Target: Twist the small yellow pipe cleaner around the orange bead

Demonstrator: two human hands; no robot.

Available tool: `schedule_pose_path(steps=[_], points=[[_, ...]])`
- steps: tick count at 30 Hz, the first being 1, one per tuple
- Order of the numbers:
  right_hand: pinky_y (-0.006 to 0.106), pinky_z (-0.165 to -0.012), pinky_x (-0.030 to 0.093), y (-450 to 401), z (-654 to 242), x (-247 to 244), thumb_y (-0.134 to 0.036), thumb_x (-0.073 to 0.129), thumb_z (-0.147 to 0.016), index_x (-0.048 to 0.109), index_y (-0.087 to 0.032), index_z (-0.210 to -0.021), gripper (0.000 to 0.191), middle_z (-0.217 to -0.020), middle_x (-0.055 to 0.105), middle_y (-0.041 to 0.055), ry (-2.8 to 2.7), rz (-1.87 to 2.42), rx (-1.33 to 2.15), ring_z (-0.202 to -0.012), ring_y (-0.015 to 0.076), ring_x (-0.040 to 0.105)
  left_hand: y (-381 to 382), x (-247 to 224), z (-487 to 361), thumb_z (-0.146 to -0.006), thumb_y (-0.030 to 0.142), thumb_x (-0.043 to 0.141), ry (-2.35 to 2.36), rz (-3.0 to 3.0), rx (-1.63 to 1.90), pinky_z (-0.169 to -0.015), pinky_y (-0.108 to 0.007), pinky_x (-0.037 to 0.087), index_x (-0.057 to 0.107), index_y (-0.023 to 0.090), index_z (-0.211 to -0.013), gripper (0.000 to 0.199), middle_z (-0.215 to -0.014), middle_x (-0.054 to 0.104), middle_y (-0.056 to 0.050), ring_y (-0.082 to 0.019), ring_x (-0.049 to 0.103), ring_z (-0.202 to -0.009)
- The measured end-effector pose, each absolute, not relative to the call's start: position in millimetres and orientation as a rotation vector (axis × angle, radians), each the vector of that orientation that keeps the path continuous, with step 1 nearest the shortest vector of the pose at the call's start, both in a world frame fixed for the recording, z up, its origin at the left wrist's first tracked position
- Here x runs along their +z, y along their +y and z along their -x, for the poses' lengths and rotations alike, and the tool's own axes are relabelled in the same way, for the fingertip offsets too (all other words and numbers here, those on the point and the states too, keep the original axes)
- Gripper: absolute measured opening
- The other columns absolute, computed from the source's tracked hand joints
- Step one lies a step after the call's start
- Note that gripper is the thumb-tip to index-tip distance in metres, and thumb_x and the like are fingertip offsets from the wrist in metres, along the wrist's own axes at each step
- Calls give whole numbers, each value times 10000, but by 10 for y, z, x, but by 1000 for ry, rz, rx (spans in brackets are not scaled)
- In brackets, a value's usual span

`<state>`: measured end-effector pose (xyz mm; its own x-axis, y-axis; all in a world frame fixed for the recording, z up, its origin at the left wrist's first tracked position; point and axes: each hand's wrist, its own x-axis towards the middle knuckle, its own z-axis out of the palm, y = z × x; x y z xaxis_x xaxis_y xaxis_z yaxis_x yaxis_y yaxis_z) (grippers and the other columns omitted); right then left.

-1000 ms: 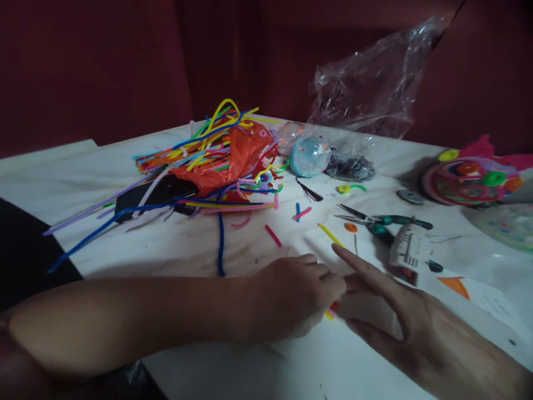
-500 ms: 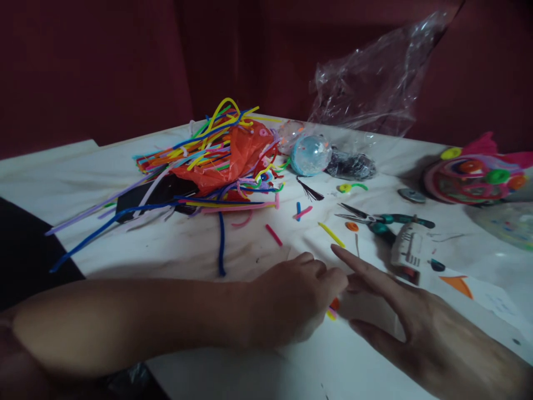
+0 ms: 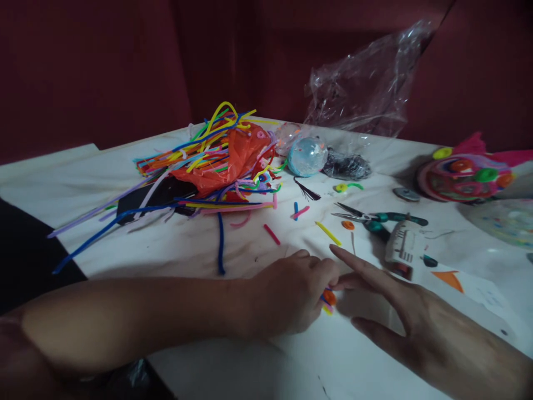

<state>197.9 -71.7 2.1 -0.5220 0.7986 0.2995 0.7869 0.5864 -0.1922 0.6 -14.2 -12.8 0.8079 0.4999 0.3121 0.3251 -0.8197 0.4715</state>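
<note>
My left hand (image 3: 291, 291) is closed, knuckles up, over the front of the white table. From under its fingers sticks a small pipe-cleaner piece (image 3: 329, 298), with an orange coil and bits of blue, pink and yellow; the rest of it is hidden. My right hand (image 3: 395, 311) is open, index finger and thumb spread apart, its other fingertips meeting the left fingers beside that piece. Beyond the hands lie a yellow pipe-cleaner cutting (image 3: 328, 233), a dark pink cutting (image 3: 272, 234) and an orange coil (image 3: 347, 225).
Pliers (image 3: 375, 218) with green handles lie beside a white glue gun (image 3: 402, 244). A pile of pipe cleaners (image 3: 204, 153) with a red plastic bag (image 3: 233, 161) covers the back left. Behind are a clear ball (image 3: 308, 156), a clear plastic bag (image 3: 358, 89) and a decorated pink ball (image 3: 462, 175).
The small piece with the orange coil shows more beneath my left fingers. Both hands have shifted only slightly, and the whole view has moved a little.
</note>
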Motion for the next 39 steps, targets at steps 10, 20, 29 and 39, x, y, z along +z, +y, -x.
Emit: schedule_pose_path(steps=[10, 20, 29, 39], points=[[337, -645, 568, -705, -1987, 6, -238, 329, -883, 186, -189, -1451, 588, -1108, 520, 67, -2471, 1274, 62, -839, 211, 590, -151, -153, -23, -710, 65, 487, 607, -2583, 614, -708, -251, 430, 473, 146, -901, 208, -817, 580, -47, -145, 512, -767], [286, -603, 566, -728, -1988, 19, -233, 350, -888, 191, -201, -1451, 586, -1135, 513, 58, -2452, 1275, 99, -897, 216, 578, -142, -125, -27, -717, 98, 518, 650, -2511, 543, -698, -272, 438, 479, 151, -914, 208, -818, 570, -47, -158, 521, -785], [206, -648, 547, -713, -2025, 55, -256, 349, -937, 190, -230, -1443, 531, -1077, 541, 31, -2308, 1285, 280, -869, 161, 582, -151, -121, -24, -702, 92, 539, 689, -2457, 497, -724, -295, 452, 470, 147, -999, 311, -899, 589, -74, -185, 558, -841], [336, -680, 537, -723, -1810, -28, -245, 393, -862, 220, -108, -1423, 603, -1085, 523, 117, -2409, 1279, -125, -855, 247, 576, -139, -143, -23, -688, 75, 519, 636, -2467, 590, -720, -273, 455, 450, 152, -947, 279, -904, 588, -71, -165, 550, -834]])
